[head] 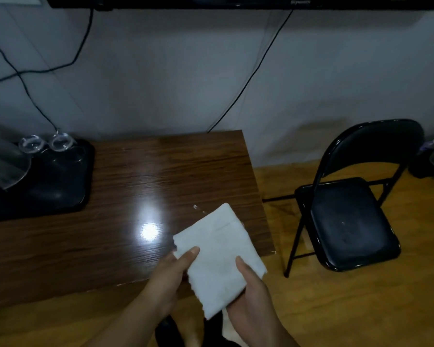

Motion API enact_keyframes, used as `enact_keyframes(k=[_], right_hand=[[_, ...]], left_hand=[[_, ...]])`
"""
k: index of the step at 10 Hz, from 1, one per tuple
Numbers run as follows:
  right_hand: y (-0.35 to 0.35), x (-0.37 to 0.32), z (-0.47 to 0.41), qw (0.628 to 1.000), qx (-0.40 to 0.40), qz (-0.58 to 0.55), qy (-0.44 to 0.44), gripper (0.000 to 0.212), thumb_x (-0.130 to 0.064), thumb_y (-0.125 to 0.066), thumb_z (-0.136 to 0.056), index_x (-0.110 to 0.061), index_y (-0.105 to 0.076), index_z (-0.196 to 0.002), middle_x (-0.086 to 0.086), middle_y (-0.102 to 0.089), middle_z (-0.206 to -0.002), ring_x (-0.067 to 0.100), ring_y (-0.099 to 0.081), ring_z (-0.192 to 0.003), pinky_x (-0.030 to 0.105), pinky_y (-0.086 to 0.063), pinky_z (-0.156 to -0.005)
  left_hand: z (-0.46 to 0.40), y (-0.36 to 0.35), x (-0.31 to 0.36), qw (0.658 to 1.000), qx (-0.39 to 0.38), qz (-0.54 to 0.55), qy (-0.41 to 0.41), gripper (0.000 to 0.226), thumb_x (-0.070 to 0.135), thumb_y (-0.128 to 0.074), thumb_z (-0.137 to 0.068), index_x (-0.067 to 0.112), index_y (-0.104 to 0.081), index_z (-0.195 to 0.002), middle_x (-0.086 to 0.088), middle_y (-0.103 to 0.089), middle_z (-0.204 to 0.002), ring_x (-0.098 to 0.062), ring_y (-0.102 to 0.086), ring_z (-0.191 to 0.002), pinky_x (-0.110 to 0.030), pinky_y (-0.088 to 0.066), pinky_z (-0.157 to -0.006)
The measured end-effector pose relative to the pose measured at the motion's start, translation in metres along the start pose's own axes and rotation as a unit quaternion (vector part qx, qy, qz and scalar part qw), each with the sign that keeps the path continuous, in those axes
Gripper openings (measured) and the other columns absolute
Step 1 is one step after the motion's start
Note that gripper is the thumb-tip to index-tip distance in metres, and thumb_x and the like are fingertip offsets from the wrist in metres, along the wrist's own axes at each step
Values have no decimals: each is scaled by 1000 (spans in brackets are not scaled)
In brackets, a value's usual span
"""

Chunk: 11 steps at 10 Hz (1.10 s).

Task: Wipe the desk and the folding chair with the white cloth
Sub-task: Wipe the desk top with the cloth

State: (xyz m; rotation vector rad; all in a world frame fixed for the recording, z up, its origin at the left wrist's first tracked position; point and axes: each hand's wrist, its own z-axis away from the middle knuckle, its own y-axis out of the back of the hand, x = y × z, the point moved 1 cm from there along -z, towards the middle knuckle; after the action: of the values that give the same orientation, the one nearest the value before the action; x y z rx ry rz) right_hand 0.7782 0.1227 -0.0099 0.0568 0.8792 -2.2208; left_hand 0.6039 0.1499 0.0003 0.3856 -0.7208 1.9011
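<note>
Two hands grip one folded white cloth point(219, 256), held in the air over the desk's near right corner. Left hand point(171, 274): thumb pinching the cloth's left edge, remaining fingers hidden beneath. Right hand point(252, 294): thumb laid on the cloth's right side, fingers curled under its lower end. Cloth: rectangular, long axis running from the hands up and away toward the desk. Desk point(135, 196): dark wood grain, glossy, directly beyond and left of the cloth, nearer the left hand; two small droplets sit just past the cloth's far corner. Folding chair point(348, 216): black, right of the desk, nearer the right hand. Black tray point(48, 186) with glasses point(45, 144): desk's far left.
</note>
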Motion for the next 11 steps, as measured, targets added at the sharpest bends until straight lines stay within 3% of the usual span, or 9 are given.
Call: enact_keyframes(k=[1, 2, 3, 4, 5, 7, 9, 10, 11], right_hand=[[1, -26, 7, 999, -3, 34, 22, 42, -28, -72, -93, -11, -66, -131, 24, -66, -133, 48, -64, -121, 63, -54, -93], [12, -72, 0, 989, 76, 103, 76, 44, -24, -72, -87, -15, -65, -129, 17, -74, -124, 42, -71, -111, 64, -55, -93], [20, -114, -19, 933, 145, 290, 155, 30, -23, -72, -92, -18, -66, -121, 1, -78, -109, 18, -75, -100, 43, -59, -93], [31, -142, -44, 758, 100, 583, 274, 32, -27, -63, -99, -32, -59, -131, -11, -67, -128, -3, -63, -116, 13, -47, -97], [54, -149, -87, 545, 55, 772, 324, 68, -11, -62, -99, -22, -30, -158, -13, -29, -160, 9, -18, -153, 34, -20, -123], [81, -94, -141, 361, 31, 906, 217, 89, -20, -49, -96, -25, 14, -160, 10, 11, -171, 33, 16, -156, 53, -1, -128], [98, -48, -133, 277, 35, 946, 166, 115, -35, -86, -65, -25, -25, -162, 20, -18, -169, 56, -21, -149, 70, -31, -112], [102, -39, -127, 231, 13, 964, 132, 117, -40, -92, -54, -27, -37, -156, 16, -31, -165, 56, -27, -147, 73, -37, -106], [81, -48, -144, 208, 17, 967, 149, 107, -40, -82, -69, -24, -29, -161, 17, -21, -169, 55, -20, -149, 72, -34, -109]], left_hand=[[-19, 4, -2, 996, 49, -68, -23, 17, 23, -72, -91, 7, -69, -91, -18, -75, -94, -33, -69, -82, -39, -55, -70], [-40, 15, -3, 982, 98, -154, -52, 14, 20, -72, -93, 7, -70, -96, -11, -73, -92, -22, -71, -80, -28, -55, -63], [-66, 29, -3, 943, 129, -295, -80, 20, 24, -76, -90, 17, -70, -107, 2, -71, -100, -21, -70, -96, -23, -51, -69], [-98, 54, -7, 808, 141, -564, -95, 60, 46, -71, -90, 24, -53, -143, -6, -53, -145, -30, -43, -141, -43, -41, -109], [-128, 82, -10, 686, 170, -702, -84, 86, 72, -53, -88, 39, -18, -159, -3, -1, -172, -28, 7, -157, -62, -5, -122], [-159, 106, -35, 670, 161, -716, -109, 108, 94, -30, -72, 43, 15, -156, -5, 32, -164, -31, 32, -151, -62, 10, -120], [-170, 119, -48, 676, 150, -713, -111, 110, 101, -17, -66, 48, 30, -149, -6, 44, -158, -26, 48, -141, -60, 23, -114], [-170, 123, -42, 684, 103, -718, -77, 127, 105, -30, -55, 47, 37, -146, -5, 55, -151, -29, 55, -135, -65, 23, -113], [-170, 126, -35, 693, 53, -718, -50, 141, 99, -52, -52, 46, 41, -143, -3, 62, -144, -30, 60, -130, -65, 28, -108]])
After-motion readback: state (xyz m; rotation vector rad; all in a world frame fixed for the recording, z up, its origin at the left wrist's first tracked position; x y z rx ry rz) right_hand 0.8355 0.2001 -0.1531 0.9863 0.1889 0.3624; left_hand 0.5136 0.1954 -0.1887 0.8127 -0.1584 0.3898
